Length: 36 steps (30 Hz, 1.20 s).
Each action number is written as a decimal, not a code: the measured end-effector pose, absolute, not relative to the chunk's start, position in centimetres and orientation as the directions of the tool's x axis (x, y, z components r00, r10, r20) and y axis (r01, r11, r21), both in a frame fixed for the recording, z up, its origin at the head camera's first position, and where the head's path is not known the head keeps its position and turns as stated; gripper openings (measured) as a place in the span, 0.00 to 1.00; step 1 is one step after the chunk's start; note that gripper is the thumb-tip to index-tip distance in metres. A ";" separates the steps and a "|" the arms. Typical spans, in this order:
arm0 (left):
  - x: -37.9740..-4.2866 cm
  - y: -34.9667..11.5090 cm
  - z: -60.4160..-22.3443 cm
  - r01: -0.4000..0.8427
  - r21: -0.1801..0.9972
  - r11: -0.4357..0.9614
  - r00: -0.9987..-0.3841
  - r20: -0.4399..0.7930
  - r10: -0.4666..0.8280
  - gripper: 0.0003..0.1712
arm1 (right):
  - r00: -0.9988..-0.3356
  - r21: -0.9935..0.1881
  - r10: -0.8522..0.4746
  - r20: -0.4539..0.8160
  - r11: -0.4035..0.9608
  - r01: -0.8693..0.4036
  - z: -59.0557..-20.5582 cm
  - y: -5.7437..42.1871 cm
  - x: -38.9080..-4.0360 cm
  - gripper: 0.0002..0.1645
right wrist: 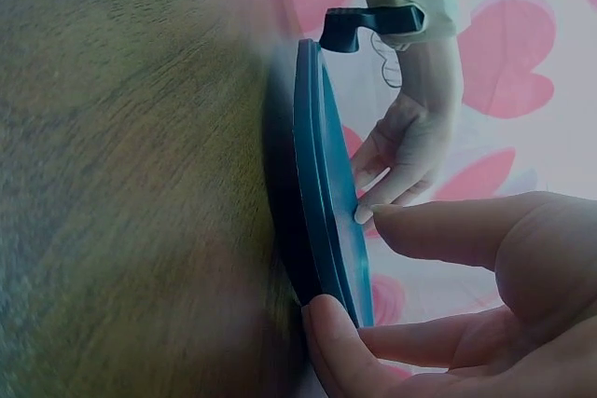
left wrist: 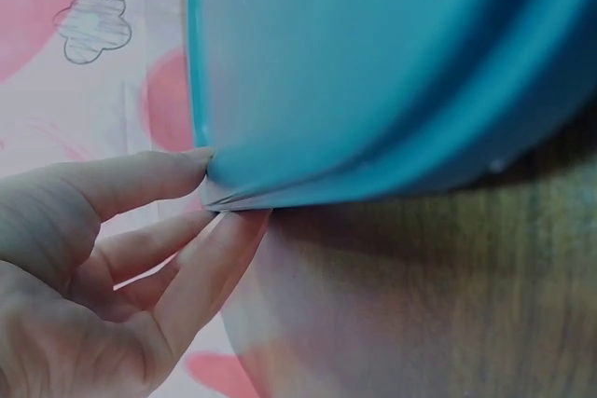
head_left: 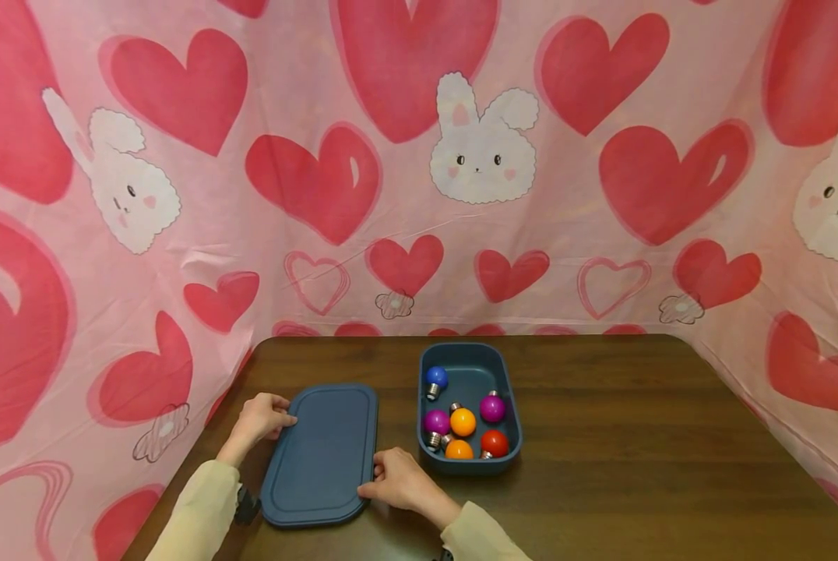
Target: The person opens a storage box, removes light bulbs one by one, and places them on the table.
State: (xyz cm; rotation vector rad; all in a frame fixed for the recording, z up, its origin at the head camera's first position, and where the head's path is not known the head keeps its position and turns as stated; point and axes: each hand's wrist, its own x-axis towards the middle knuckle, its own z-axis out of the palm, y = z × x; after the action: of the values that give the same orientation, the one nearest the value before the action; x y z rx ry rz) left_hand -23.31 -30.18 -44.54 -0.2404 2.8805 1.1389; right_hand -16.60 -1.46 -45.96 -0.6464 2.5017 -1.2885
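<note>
A dark blue flat lid (head_left: 324, 456) with rounded corners lies left of centre in the head view, between both hands. My left hand (head_left: 258, 421) pinches its left edge, and in the left wrist view the thumb is on top with fingers (left wrist: 219, 258) at the underside. On the opposite edge, my right hand (head_left: 403, 479) pinches the rim between thumb and fingers. The right wrist view shows the lid (right wrist: 322, 174) nearly edge-on, with a dark shadow beside it; whether it touches the table is hard to tell.
Right of the lid stands an uncovered dark blue box (head_left: 468, 378). It holds small bulbs: one blue (head_left: 436, 377), two purple (head_left: 492, 408), two orange (head_left: 463, 421) and one red (head_left: 494, 442). The brown wooden table (head_left: 622, 436) meets a pink heart-patterned cloth (head_left: 405, 210) behind.
</note>
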 end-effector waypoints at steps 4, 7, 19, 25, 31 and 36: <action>-23.3 -30.2 -44.6 -0.154 0.656 0.738 -0.988 -0.081 -0.135 0.26 | -0.871 -0.809 -0.490 -0.023 0.521 -0.271 -46.0 -1.5 -16.7 0.16; -23.3 -30.0 -44.6 -0.148 0.637 0.756 -0.988 -0.071 -0.134 0.26 | -0.871 -0.799 -0.491 -0.018 0.531 -0.283 -46.0 -1.6 -16.7 0.18; -23.5 -29.3 -44.6 -0.154 0.576 0.803 -0.986 -0.042 -0.159 0.24 | -0.865 -0.789 -0.501 -0.030 0.543 -0.287 -46.0 -1.7 -16.9 0.22; -23.5 -29.1 -44.7 -0.155 0.554 0.818 -0.986 -0.035 -0.163 0.23 | -0.858 -0.795 -0.511 -0.053 0.541 -0.274 -46.0 -1.6 -16.9 0.22; -23.4 -29.0 -44.6 -0.146 0.522 0.840 -0.987 -0.022 -0.158 0.19 | -0.854 -0.788 -0.516 -0.061 0.550 -0.277 -45.9 -1.7 -17.0 0.21; -23.2 -28.9 -44.7 -0.135 0.504 0.853 -0.988 -0.006 -0.153 0.11 | -0.850 -0.787 -0.523 -0.063 0.550 -0.280 -45.9 -1.7 -17.1 0.23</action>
State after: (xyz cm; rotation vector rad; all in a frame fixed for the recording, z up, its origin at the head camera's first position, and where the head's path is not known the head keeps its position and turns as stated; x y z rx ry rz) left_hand -23.18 -28.89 -44.67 -0.2381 3.0568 0.8278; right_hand -17.08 -1.66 -45.89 -0.6659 2.4976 -1.1923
